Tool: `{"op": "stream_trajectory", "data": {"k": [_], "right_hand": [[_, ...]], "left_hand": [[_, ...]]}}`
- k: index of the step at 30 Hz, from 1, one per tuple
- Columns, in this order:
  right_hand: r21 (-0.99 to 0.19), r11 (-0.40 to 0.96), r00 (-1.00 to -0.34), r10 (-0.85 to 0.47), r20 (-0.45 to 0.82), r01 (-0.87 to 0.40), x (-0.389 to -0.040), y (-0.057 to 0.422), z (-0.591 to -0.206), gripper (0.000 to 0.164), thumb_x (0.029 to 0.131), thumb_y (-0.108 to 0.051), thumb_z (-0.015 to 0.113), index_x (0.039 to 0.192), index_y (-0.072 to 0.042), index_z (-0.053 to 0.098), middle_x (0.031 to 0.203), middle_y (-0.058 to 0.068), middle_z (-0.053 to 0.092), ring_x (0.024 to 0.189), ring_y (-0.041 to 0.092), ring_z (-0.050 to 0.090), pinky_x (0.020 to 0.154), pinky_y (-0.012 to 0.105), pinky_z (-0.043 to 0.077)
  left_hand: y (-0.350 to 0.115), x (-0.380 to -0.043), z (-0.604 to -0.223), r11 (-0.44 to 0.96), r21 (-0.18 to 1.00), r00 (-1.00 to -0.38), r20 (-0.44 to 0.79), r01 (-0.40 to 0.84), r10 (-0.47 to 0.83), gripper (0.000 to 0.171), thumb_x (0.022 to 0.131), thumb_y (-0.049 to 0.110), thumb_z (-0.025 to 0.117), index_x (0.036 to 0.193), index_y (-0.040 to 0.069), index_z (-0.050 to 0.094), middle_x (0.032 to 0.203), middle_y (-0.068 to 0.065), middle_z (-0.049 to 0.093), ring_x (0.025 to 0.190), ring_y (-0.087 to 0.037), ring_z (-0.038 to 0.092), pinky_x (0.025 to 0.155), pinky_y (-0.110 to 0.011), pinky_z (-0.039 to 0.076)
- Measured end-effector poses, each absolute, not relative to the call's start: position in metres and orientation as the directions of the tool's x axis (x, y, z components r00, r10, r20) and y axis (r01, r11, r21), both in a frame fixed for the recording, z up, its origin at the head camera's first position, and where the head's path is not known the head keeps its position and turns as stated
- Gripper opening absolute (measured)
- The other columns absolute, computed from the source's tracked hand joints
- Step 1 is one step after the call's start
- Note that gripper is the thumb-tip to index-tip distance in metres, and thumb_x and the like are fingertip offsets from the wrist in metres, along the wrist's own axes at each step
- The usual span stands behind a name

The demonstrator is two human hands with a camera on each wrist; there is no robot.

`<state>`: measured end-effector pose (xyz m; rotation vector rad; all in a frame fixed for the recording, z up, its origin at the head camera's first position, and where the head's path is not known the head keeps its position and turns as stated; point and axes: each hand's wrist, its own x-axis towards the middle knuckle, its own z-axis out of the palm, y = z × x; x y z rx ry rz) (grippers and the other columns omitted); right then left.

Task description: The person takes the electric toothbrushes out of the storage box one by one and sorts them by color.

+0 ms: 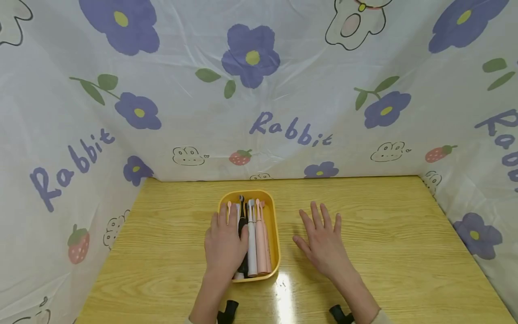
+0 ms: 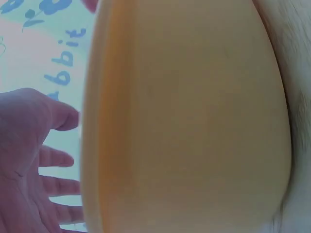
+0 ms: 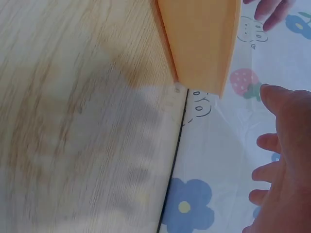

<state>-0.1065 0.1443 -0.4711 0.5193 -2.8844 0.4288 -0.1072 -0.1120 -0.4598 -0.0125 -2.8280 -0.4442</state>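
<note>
Nearest come two bare forearms [image 1: 208, 294], stretched over a wooden desk [image 1: 388, 234]. The left grip [image 1: 223, 249] is loose, fingers extended across the left side of a yellow tray [image 1: 276, 243]; whether it touches the black, white and pink electric toothbrushes [image 1: 252, 249] lying inside, I can't tell. The right grip [image 1: 323, 245], also loose, spreads its fingers over the desk, near the tray. Behind hangs a flower-printed white sheet [image 1: 307, 85].
</note>
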Motion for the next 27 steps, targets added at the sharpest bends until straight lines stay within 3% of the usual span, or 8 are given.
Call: {"op": "stream_trajectory", "data": {"k": [4,8,14,21,27], "right_hand": [[-0.262,0.895,-0.925,-0.310,0.222,-0.362,-0.106,0.141,-0.472,0.067,0.101,-0.042,0.063,0.154,-0.005,0.044,0.164,0.027,0.025,0.151,0.048,0.018,0.111,0.078,0.012],[-0.289,0.882,-0.922,-0.315,0.226,-0.372,-0.105,0.136,-0.475,0.069,0.100,-0.039,0.065,0.154,-0.002,0.042,0.163,0.027,0.027,0.149,0.048,0.022,0.111,0.076,0.016],[-0.382,0.842,-0.923,-0.327,0.201,-0.381,-0.101,0.122,-0.484,0.080,0.099,-0.039,0.067,0.157,0.002,0.030,0.160,0.025,0.035,0.141,0.049,0.037,0.111,0.069,0.030],[-0.662,0.696,-0.949,-0.308,0.072,-0.276,-0.092,0.101,-0.490,0.082,0.103,-0.040,0.061,0.162,-0.002,0.020,0.155,0.022,0.043,0.134,0.042,0.050,0.105,0.057,0.044],[-0.862,0.477,-0.952,-0.304,0.023,-0.173,-0.092,0.088,-0.499,0.069,0.106,-0.018,0.056,0.157,0.010,0.020,0.151,0.029,0.045,0.125,0.043,0.057,0.101,0.053,0.050]], "left_hand": [[-0.125,-0.106,-0.461,0.932,0.363,-0.961,0.255,-0.003,-0.102,0.065,0.098,0.029,0.065,0.154,0.003,0.045,0.150,-0.028,0.046,0.124,-0.050,0.054,0.077,-0.061,0.056],[-0.135,-0.104,-0.463,0.898,0.437,-0.969,0.197,-0.052,-0.152,0.063,0.099,0.026,0.062,0.154,0.002,0.043,0.147,-0.028,0.048,0.116,-0.050,0.059,0.074,-0.063,0.056],[-0.143,-0.096,-0.471,0.829,0.548,-0.980,0.077,-0.110,-0.181,0.068,0.100,0.024,0.059,0.159,0.001,0.034,0.149,-0.027,0.047,0.125,-0.050,0.054,0.087,-0.069,0.050],[-0.144,-0.092,-0.482,0.688,0.711,-0.979,-0.008,-0.149,-0.204,0.072,0.101,0.017,0.058,0.161,-0.003,0.024,0.157,-0.029,0.037,0.140,-0.050,0.039,0.106,-0.067,0.038],[-0.145,-0.090,-0.492,0.623,0.779,-0.984,0.047,-0.073,-0.175,0.060,0.101,-0.001,0.050,0.156,-0.011,0.028,0.154,-0.034,0.037,0.142,-0.049,0.035,0.114,-0.061,0.032]]}}
